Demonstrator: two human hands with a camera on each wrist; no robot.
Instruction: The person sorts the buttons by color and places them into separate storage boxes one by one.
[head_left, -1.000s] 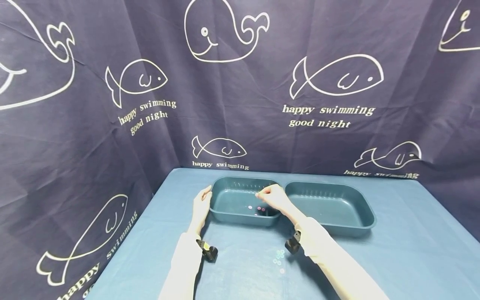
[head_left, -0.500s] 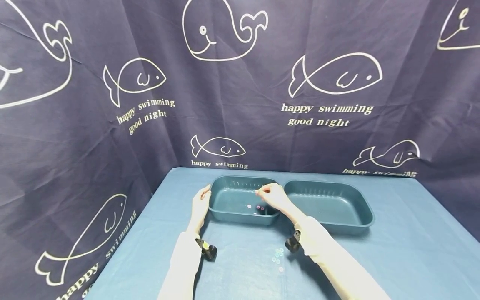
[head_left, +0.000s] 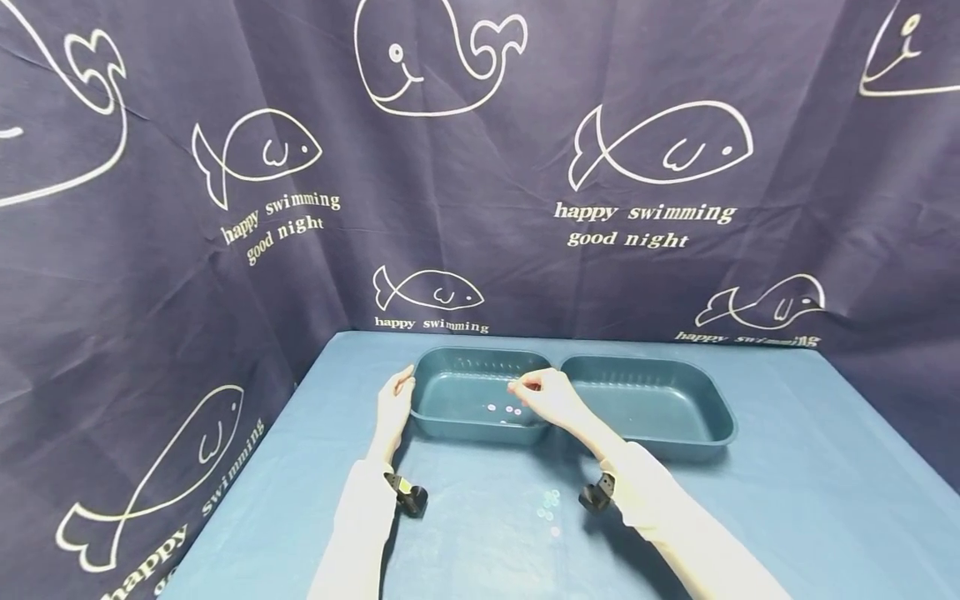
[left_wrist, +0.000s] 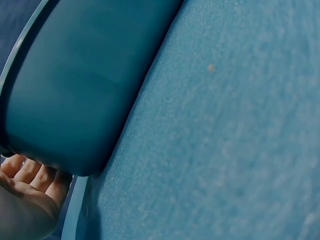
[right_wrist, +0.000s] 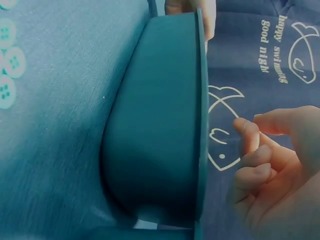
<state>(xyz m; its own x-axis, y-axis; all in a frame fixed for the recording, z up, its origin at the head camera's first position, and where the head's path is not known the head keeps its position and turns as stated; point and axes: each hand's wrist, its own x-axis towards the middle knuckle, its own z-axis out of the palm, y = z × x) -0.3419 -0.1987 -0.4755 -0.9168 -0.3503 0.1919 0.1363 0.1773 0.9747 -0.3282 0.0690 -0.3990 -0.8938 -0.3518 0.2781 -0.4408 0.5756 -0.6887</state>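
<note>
Two dark teal rectangular bins stand side by side. At the end of the left bin (head_left: 468, 432), my left hand (head_left: 393, 408) holds its outer wall near the rim; the left wrist view shows the fingers (left_wrist: 37, 177) bent against that end, thumb hidden. Several small pinkish buttons (head_left: 509, 409) lie on the left bin's floor. Above its right part hovers my right hand (head_left: 553, 398). In the right wrist view, thumb and index finger (right_wrist: 248, 131) come close with a small gap, nothing visible between them, and the other fingers are loosely curled.
The right bin (head_left: 675, 448) stands against the left one's end. Several pale green four-hole buttons (right_wrist: 14, 62) lie on the blue tabletop (head_left: 465, 533) in front, with a pinkish button (head_left: 555, 531) nearby. A dark curtain (head_left: 525, 283) hangs behind the table.
The head view has shifted slightly, so everything sits a little further left and up. Both hands keep nearly the same places, and the buttons in the bin look unchanged.
</note>
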